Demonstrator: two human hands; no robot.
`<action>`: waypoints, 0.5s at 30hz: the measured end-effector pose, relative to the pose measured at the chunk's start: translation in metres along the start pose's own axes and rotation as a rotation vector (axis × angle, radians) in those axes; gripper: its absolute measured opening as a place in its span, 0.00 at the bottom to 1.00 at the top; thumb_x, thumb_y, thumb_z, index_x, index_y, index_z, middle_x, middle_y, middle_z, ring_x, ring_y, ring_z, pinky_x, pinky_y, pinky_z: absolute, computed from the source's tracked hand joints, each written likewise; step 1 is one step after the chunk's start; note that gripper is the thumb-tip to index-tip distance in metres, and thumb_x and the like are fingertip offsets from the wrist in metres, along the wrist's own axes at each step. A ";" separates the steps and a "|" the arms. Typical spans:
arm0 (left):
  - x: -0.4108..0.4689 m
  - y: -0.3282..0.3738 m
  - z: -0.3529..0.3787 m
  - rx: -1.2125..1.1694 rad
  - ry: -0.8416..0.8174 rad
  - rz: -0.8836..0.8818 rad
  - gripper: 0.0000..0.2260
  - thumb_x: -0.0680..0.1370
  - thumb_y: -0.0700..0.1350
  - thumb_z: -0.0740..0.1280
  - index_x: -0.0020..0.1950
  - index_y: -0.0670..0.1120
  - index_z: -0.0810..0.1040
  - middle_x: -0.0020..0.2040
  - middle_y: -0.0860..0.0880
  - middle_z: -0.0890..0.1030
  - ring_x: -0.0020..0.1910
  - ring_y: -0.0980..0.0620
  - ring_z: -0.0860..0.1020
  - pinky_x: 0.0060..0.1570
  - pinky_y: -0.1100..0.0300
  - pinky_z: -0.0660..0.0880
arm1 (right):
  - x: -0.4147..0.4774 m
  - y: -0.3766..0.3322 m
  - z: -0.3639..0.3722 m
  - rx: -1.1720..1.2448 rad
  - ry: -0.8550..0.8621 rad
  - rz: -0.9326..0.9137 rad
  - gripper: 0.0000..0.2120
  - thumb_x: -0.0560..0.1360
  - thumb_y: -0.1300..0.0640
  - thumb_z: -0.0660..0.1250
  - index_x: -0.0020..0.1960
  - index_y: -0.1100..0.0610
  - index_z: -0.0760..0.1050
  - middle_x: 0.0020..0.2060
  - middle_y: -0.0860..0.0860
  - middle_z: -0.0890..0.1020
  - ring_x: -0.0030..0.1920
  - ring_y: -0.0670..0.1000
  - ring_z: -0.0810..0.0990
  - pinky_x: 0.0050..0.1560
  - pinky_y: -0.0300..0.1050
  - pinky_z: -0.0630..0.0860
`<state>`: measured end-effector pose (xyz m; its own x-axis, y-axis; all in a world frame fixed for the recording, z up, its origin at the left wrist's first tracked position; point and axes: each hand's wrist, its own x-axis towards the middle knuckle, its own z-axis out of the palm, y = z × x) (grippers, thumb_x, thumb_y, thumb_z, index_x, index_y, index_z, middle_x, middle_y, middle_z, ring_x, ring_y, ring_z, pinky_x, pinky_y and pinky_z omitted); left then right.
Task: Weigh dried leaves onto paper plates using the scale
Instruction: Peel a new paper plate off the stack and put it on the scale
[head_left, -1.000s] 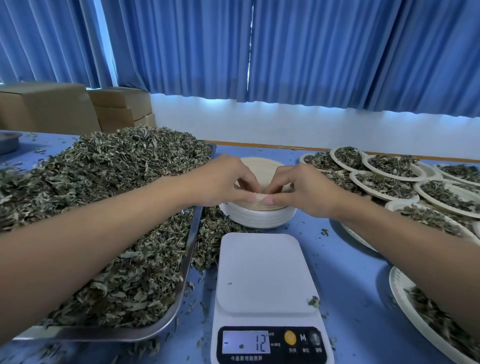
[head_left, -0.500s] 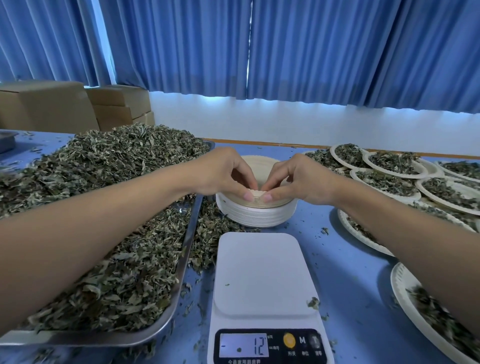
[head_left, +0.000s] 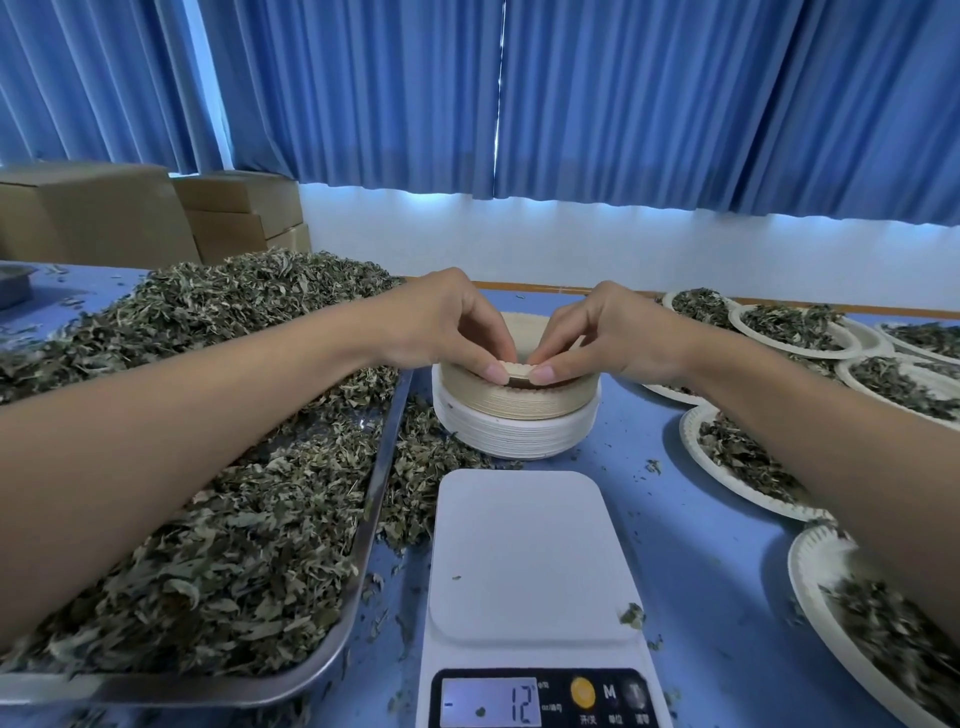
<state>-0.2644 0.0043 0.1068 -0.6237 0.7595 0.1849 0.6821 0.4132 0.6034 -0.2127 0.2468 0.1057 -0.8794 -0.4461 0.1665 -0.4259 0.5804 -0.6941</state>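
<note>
A stack of paper plates (head_left: 514, 415), tan ones on top of white ones, stands behind the white scale (head_left: 530, 566). My left hand (head_left: 452, 327) and my right hand (head_left: 602, 332) meet over the stack's near edge. Both pinch the rim of the top tan plate (head_left: 519, 370), lifting it slightly off the stack. The scale's platform is bare but for a leaf crumb, and its display (head_left: 491, 702) reads 12 with a minus sign. A metal tray (head_left: 363, 545) heaped with dried leaves (head_left: 208, 467) fills the left side.
Several paper plates with leaves (head_left: 748, 462) lie along the right side of the blue table (head_left: 691, 597). Loose leaves are scattered between tray and scale. Cardboard boxes (head_left: 104, 213) stand at the back left under blue curtains.
Both hands stay at the stack's near edge; the top plate's rim now shows a small gap above the plates below. The view has shifted a little.
</note>
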 end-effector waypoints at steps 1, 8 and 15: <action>0.000 0.000 0.001 0.014 0.003 -0.002 0.09 0.70 0.45 0.81 0.49 0.49 0.88 0.44 0.55 0.87 0.44 0.61 0.82 0.52 0.65 0.77 | -0.001 0.000 0.000 -0.016 -0.004 0.002 0.08 0.67 0.48 0.80 0.45 0.48 0.89 0.44 0.48 0.87 0.44 0.40 0.81 0.46 0.29 0.72; -0.003 0.001 0.006 0.053 0.008 -0.019 0.09 0.71 0.45 0.80 0.51 0.48 0.88 0.44 0.55 0.87 0.43 0.61 0.80 0.55 0.56 0.76 | -0.006 -0.005 0.001 -0.198 -0.012 -0.016 0.02 0.74 0.52 0.77 0.46 0.47 0.88 0.44 0.42 0.85 0.48 0.43 0.82 0.55 0.42 0.76; -0.002 -0.004 0.009 0.072 0.001 0.001 0.07 0.71 0.46 0.79 0.48 0.53 0.87 0.43 0.58 0.86 0.42 0.62 0.80 0.52 0.59 0.76 | -0.010 -0.021 0.007 -0.562 -0.023 -0.147 0.05 0.78 0.51 0.73 0.48 0.49 0.88 0.44 0.44 0.86 0.46 0.49 0.81 0.51 0.50 0.75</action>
<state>-0.2619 0.0055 0.0972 -0.6233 0.7594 0.1866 0.7084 0.4473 0.5460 -0.1937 0.2346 0.1140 -0.8004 -0.5603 0.2133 -0.5962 0.7811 -0.1856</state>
